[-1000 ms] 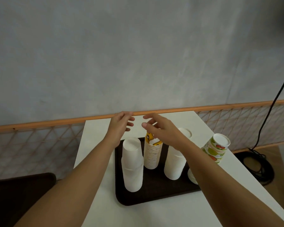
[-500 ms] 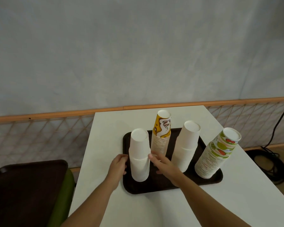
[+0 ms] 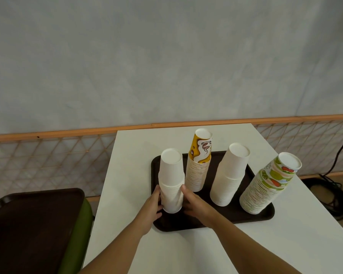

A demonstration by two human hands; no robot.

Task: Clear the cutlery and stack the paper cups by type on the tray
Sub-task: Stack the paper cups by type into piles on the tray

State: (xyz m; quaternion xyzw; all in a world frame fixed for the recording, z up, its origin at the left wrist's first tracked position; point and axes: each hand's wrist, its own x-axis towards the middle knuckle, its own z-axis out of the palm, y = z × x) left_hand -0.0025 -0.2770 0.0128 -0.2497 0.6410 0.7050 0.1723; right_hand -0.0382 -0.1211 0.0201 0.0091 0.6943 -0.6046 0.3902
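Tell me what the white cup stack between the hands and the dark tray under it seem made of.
The white cup stack: paper, matte, judging by the thin rolled rims ribbing its lower side. The tray: probably moulded plastic, dark brown with a faint sheen and a rounded raised rim; the look cannot confirm it.

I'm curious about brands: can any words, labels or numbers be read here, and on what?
Green fruit-patterned paper cup stack: faint lettering on the top cup, too blurred to read.
Yellow paper cup stack with a coffee-cup drawing: no words visible.
Left plain white paper cup stack, right plain white paper cup stack: none.
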